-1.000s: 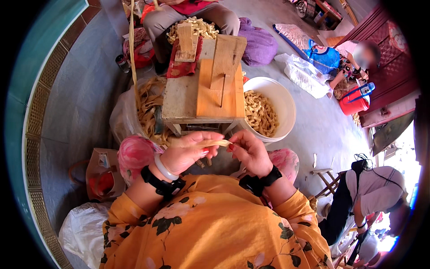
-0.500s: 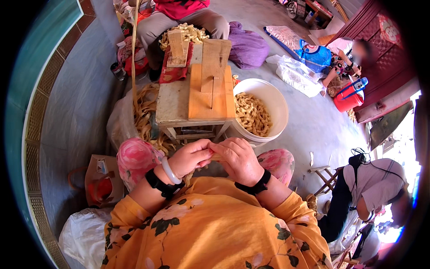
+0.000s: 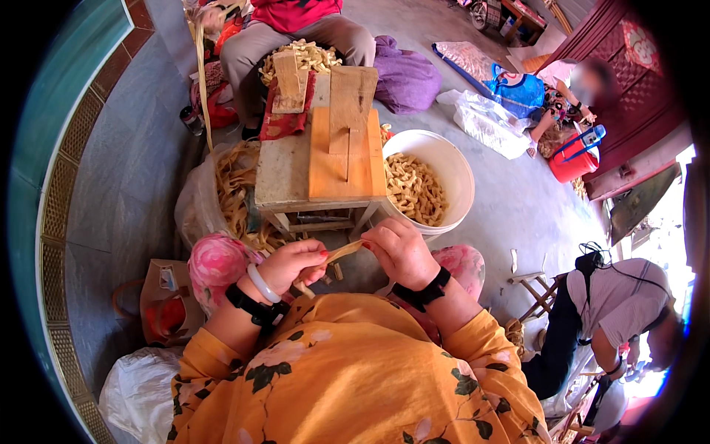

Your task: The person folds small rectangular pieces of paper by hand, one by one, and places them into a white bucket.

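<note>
Between my two hands a pale tan strip is stretched at a slant, above my lap. My left hand is closed around its lower part, and a tan end sticks out beneath the fingers. The upper end is pinched between the thumb and fingers of my right hand. Just ahead is a small table bearing an orange-brown wooden board with an upright wooden piece. To its right a white bucket holds many small tan knotted pieces.
Left of the table, a clear plastic bag holds loose tan strips. A person in grey trousers sits opposite, beside a heap of knotted pieces. A brown paper bag stands at my left. Another person bends at right.
My hands have moved apart, so the tan strip now shows stretched between them. Across the table, the long hanging strip has shifted left.
</note>
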The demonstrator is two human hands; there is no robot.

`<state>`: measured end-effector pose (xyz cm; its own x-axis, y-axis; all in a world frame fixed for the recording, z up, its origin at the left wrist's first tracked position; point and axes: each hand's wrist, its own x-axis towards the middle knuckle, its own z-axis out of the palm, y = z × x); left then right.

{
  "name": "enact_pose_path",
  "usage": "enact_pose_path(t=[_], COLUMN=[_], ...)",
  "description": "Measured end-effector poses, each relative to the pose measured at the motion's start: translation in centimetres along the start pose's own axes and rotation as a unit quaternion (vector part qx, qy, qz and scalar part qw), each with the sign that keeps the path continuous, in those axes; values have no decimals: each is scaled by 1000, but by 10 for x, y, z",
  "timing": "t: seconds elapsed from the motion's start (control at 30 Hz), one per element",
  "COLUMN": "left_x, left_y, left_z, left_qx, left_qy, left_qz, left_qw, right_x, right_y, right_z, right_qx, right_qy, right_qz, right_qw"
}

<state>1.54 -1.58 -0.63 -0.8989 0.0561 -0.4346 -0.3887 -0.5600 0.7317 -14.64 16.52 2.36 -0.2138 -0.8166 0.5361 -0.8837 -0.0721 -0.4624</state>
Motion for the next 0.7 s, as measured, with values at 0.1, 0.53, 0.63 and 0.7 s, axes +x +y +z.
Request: enact_pose_path(t=[0.1,0.53,0.63,0.7], left_x=[6,5,4,7], left_y=[-7,3,0,-4], left_z=[-13,35,27,26], left_qx=[-238,612,189,149], left_qy=[-129,83,-83,-100], left_qz=[121,329,89,93], left_qw=[955,714,974,979], right_x=[-5,-10,-13,-16], right_y=[-11,-29,-27,-26], right_z=[12,20,18,20], right_qx=[-19,-1,7,23], right_qy=[-4,-23,-22,-5], right_qz=[-23,-63,-56,-53], right_qw=[1000,998,998,998])
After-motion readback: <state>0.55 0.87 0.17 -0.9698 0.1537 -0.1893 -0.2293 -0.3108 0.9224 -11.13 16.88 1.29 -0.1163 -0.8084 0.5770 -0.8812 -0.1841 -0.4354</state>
